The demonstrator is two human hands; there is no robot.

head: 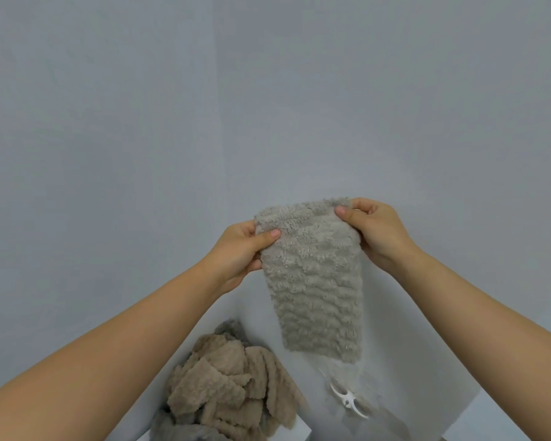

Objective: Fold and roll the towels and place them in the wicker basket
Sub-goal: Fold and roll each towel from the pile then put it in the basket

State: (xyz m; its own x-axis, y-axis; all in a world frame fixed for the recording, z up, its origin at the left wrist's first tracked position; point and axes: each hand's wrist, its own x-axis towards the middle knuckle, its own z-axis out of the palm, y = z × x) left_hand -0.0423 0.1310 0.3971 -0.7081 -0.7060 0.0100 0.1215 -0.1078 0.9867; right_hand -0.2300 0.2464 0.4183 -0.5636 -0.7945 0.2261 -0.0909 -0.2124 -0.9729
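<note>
While both hands pinch the grey towel [312, 281] aloft | fingers hidden behind | towel pile [229, 389] cropped below

Two hands, left hand [239, 249] and right hand [376, 232], one light grey towel [315, 281] held up between them, one heap of tan towels [229, 389] with individual count unclear, at least one darker grey towel [229, 327], one white plastic piece [347, 397].
</note>
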